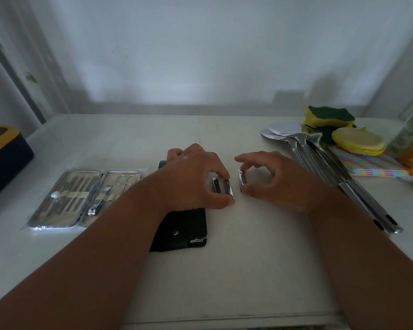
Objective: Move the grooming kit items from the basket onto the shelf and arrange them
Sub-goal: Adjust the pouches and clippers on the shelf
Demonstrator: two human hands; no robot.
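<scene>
White shelf backed by a pale wall fills the dim view. At 9 o'clock an open manicure case lies flat, its steel tools strapped inside. Just beside it, toward centre, a black snap pouch lies partly under the left forearm. The left hand pinches a nail clipper between thumb and fingertip, with a second clipper lying just beside it at its 9 o'clock. The right hand grips a third clipper end to end, thumb below, forefinger above. At 2 o'clock lie steel spatulas, scrub sponges and a striped cloth. At the far 9 o'clock edge sits a dark box with a yellow rim.
</scene>
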